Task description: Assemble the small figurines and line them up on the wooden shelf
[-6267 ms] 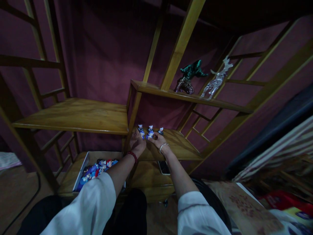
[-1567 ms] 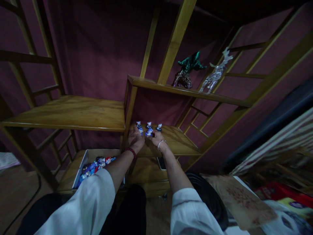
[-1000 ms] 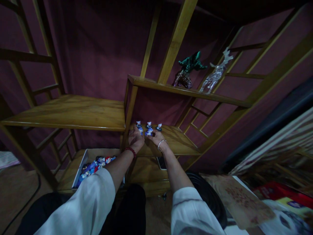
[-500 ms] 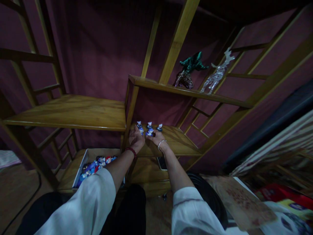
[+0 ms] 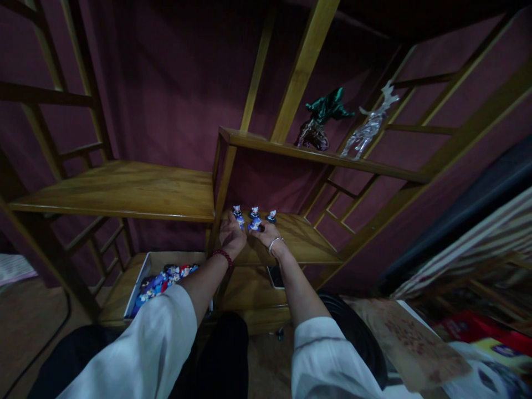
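Right hand (image 5: 268, 235): thumb and fingers pinching the right purple figurine (image 5: 255, 224), near the left rear corner of the lower right shelf (image 5: 310, 241). Left hand (image 5: 233, 238): curled round the near-left side of the left purple figurine (image 5: 240, 223); can't tell if it's gripped or just touched, fingers mask it.

To do it well, my read: light pinch, low on the body, base flat on the wood, both figurines squared to the shelf's front edge. Small nudges only. Lift fingers straight off so nothing tips.

Tight spots: three white-headed figurines just behind, left one (image 5: 236, 210), middle one (image 5: 255, 212), right one (image 5: 271, 216). Right one sits close to the right fingertips, easy to clip. Divider post (image 5: 224, 185) crowds the left hand at the shelf's left edge; upper shelf (image 5: 286, 147) limits height.

Further out: green-topped statue (image 5: 326, 108) and clear deer statue (image 5: 369, 130) on the upper shelf, toward its right end. Phone (image 5: 276, 277) below the lower right shelf's front edge, partly behind the right forearm. Open box (image 5: 142, 277) of figurines lower left, its right side blocked by the left arm.
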Motion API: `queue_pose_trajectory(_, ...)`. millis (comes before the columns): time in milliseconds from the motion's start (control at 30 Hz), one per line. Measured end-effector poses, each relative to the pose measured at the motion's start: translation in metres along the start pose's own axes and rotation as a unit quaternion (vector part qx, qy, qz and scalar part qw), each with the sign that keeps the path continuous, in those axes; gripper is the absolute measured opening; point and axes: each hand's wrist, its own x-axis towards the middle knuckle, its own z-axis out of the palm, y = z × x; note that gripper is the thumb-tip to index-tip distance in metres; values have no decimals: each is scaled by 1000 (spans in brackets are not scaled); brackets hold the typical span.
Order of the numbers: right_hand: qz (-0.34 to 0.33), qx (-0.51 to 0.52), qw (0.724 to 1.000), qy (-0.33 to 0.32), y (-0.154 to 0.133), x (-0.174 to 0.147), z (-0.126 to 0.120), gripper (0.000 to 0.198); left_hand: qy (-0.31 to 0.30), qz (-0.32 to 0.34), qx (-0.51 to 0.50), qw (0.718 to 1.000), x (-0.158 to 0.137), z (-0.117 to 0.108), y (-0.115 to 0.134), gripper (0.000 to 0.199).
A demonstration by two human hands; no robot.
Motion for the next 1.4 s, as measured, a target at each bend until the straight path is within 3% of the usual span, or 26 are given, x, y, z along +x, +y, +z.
queue_pose_trajectory(133, -2, 3, 1000, -7, -1, -1, -2, 25, -3, 7, 3, 1000, 0, -2, 1, 67)
queue_pose_trajectory(333, 48, 44, 998, 23, 18, -1, 1, 42, -4, 10, 2, 1000, -1, -1, 1, 63)
queue_pose_trajectory(467, 45, 93, 994, 45, 30, -3, 5, 33, -12, -5, 7, 1000, -1, -4, 2, 65)
queue_pose_trajectory(867, 15, -101, 994, 41, 14, -2, 0, 33, -16, 15, 7, 1000, -5, -7, 2, 70)
queue_pose_trajectory(1400, 5, -75, 996, 54, 18, -4, 2, 27, -3, -7, 15, 1000, -4, -4, 1, 68)
